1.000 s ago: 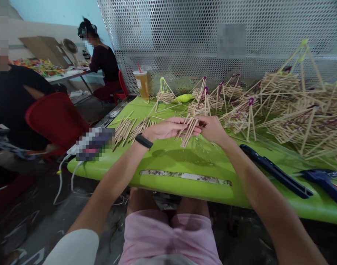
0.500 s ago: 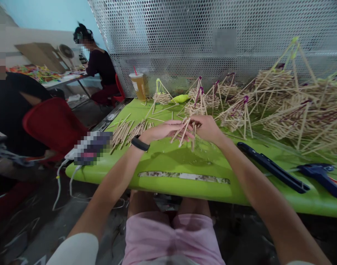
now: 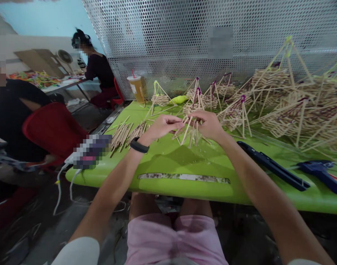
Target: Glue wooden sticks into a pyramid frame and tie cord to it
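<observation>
Between my hands, above the green table (image 3: 168, 162), is a small frame of wooden sticks (image 3: 187, 131), several of them slanting downward. My left hand (image 3: 167, 127) pinches the frame's left side between thumb and fingers. On its right side, my right hand (image 3: 207, 123) has its fingers curled around the sticks, and its fingertips are partly hidden. Loose wooden sticks (image 3: 121, 138) lie in a pile left of my left hand. Beyond my right hand stand finished-looking stick frames (image 3: 234, 116) tied at the top with purple thread.
A dark blue cutter (image 3: 273, 165) and a blue glue gun (image 3: 323, 175) lie at the right. A drink cup (image 3: 137, 90) stands at the back by the perforated metal panel (image 3: 171, 44). A blurred-out device with white cables rests at the left edge. Two people sit at the left.
My left hand has gone from flat, stretched fingers under the sticks to a pinch on their left side. The stick frame has turned slightly, and my right hand stays at its right side.
</observation>
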Demonstrator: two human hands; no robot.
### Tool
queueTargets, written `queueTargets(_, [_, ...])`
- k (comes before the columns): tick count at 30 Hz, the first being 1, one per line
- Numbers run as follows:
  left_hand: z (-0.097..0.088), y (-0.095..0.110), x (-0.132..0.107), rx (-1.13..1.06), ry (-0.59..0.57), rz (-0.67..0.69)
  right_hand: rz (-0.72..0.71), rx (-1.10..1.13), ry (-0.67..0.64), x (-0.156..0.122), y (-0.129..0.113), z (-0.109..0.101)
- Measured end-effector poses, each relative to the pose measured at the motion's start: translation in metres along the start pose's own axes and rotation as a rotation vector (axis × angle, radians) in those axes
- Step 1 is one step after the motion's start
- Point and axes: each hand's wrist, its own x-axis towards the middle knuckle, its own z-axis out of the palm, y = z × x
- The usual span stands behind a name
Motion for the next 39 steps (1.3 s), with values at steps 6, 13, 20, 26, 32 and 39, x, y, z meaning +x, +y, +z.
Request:
queueTargets(6, [0.004,-0.005,0.002,-0.177,-0.018,-0.051,0.000,0.024,0.087,-0.002,-0.007,0.002])
queueTargets(13, [0.005,-0.010,0.007,-0.312,0.158,-0.050,0.054,0.052,0.093,0.000,-0.013,-0.003])
queueTargets(20, [0.004,-0.015,0.006,-0.250,0.020,-0.038,0.052,-0.013,-0.042,-0.001,-0.010,0.000])
queueTargets(26, [-0.005,-0.010,0.006,-0.243,0.126,-0.004,0.136,-0.052,-0.192,0.000,-0.008,-0.005])
queueTargets(32, [0.000,-0.010,0.010,-0.367,0.139,-0.050,0.190,-0.027,-0.294,-0.002,-0.012,0.011])
queueTargets(39, [-0.003,-0.013,0.009,-0.288,0.142,0.086,0.151,-0.078,-0.258,-0.001,-0.016,0.011])
